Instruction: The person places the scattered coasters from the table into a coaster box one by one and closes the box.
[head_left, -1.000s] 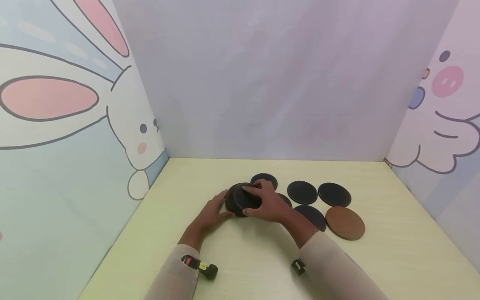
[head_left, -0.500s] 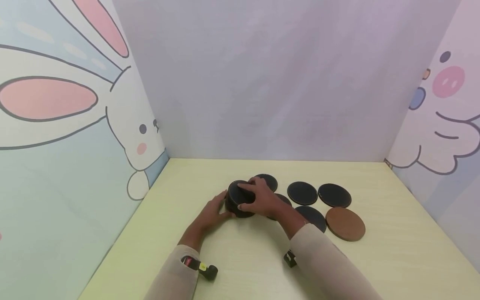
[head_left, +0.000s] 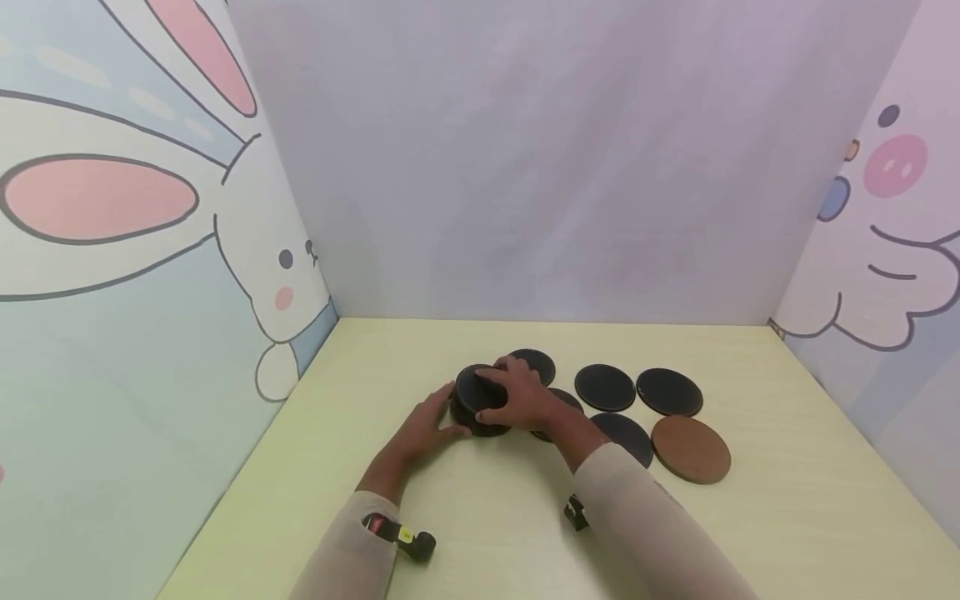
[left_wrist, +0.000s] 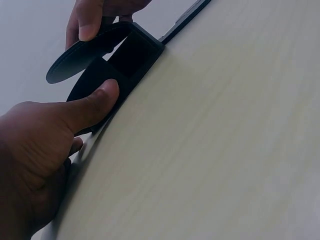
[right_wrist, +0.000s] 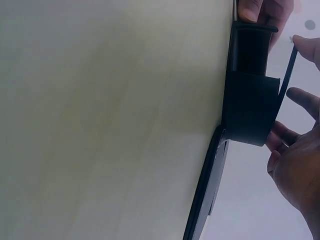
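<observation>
A round black coaster holder [head_left: 483, 428] with a gap in its side wall stands on the table, left of the loose coasters. My left hand [head_left: 420, 429] grips its wall from the left; the thumb presses the outside in the left wrist view. Over the holder's top, my right hand [head_left: 525, 400] pinches a black round coaster [head_left: 472, 390] by its edge. In the left wrist view that coaster [left_wrist: 75, 62] tilts, one side at the holder's rim and the other raised. The right wrist view shows it edge-on beside the holder [right_wrist: 250, 110].
Several black coasters [head_left: 604, 387] lie flat on the pale table [head_left: 495, 533] to the right, some partly behind my right hand and forearm. One brown coaster [head_left: 691, 450] lies at their front right. A plain pale wall [head_left: 555, 167] rises behind, with cartoon-printed panels at both sides.
My right hand has carried the black coaster a little left, from the holder's right side to over its top. The left hand stays in place on the holder.
</observation>
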